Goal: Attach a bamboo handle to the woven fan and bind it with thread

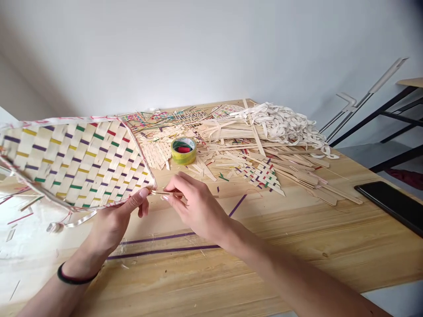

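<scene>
Right forearm (264,253) | right hand (194,204) — pinched on thin strip (160,192) | left hand (114,222) — clasping woven panel (79,163) by its tip

Smooth wooden table (313,231); matt woven panel (77,165), perhaps bamboo.

On our wooden table (297,246) we see a tape roll (180,157), scattered pale strips (297,173), purple strips (165,252) and a black phone (393,206).

A plain pale wall (211,53) rises behind the wood-grained surface (280,268), black-framed furniture (396,101) with a wooden top (412,82) stands right of the surface, and light brightens the surface's left end.
</scene>
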`<action>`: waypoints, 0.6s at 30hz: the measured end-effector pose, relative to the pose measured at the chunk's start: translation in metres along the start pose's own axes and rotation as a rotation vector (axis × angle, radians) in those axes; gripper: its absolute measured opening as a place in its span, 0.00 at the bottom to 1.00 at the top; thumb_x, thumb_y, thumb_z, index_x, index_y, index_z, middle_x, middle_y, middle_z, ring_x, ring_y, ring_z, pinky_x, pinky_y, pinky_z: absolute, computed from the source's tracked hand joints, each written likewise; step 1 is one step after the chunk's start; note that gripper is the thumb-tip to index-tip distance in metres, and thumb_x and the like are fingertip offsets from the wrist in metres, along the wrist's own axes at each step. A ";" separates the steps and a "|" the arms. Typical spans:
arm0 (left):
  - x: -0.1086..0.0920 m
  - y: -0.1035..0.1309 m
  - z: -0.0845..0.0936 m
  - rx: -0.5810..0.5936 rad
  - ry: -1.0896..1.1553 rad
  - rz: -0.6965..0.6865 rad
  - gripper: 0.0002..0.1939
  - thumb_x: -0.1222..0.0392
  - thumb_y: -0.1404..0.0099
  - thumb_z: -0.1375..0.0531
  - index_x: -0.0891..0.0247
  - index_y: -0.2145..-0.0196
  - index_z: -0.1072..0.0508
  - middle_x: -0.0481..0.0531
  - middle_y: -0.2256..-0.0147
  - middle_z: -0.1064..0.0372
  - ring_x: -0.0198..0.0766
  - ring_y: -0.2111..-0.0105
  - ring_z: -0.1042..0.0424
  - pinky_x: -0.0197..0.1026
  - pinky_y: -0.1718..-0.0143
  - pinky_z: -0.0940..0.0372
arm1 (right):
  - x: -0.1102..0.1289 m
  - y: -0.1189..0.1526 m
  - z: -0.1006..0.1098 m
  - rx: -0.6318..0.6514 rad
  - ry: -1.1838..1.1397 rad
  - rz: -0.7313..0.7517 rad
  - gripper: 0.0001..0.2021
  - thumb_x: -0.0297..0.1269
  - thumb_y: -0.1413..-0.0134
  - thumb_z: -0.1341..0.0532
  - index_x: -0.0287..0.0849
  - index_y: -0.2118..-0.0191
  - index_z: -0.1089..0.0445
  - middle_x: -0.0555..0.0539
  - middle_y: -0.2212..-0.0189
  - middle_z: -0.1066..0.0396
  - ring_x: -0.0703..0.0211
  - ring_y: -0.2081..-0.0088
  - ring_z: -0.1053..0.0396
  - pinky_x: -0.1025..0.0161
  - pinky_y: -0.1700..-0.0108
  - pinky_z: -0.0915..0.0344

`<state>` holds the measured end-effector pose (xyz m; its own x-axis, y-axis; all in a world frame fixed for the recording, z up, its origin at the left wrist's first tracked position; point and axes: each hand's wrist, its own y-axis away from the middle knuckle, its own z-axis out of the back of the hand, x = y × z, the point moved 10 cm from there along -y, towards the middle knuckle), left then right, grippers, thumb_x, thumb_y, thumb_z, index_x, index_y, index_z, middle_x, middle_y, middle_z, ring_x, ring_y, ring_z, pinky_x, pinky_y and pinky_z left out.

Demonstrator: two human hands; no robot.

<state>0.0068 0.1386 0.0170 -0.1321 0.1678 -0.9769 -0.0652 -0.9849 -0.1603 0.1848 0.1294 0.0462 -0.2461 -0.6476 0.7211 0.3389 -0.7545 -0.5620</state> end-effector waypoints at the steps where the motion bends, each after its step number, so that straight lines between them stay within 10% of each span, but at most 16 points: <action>1: -0.001 0.000 -0.001 -0.004 0.051 0.011 0.15 0.46 0.29 0.28 0.59 0.67 0.19 0.49 0.71 0.28 0.37 0.73 0.34 0.39 0.75 0.32 | 0.001 0.000 0.001 -0.009 0.004 0.015 0.12 0.20 0.33 0.38 0.45 0.62 0.36 0.51 0.64 0.33 0.61 0.65 0.33 0.64 0.63 0.38; 18: -0.005 0.001 -0.014 0.077 0.171 0.043 0.24 0.43 0.34 0.23 0.60 0.76 0.25 0.46 0.75 0.35 0.34 0.76 0.36 0.38 0.76 0.34 | 0.014 -0.001 0.007 -0.045 0.041 0.128 0.11 0.20 0.33 0.40 0.45 0.62 0.36 0.50 0.64 0.30 0.59 0.63 0.31 0.62 0.60 0.36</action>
<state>0.0207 0.1358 0.0194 0.0327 0.1098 -0.9934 -0.1395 -0.9837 -0.1133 0.1877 0.1217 0.0602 -0.2407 -0.7419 0.6258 0.3288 -0.6690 -0.6666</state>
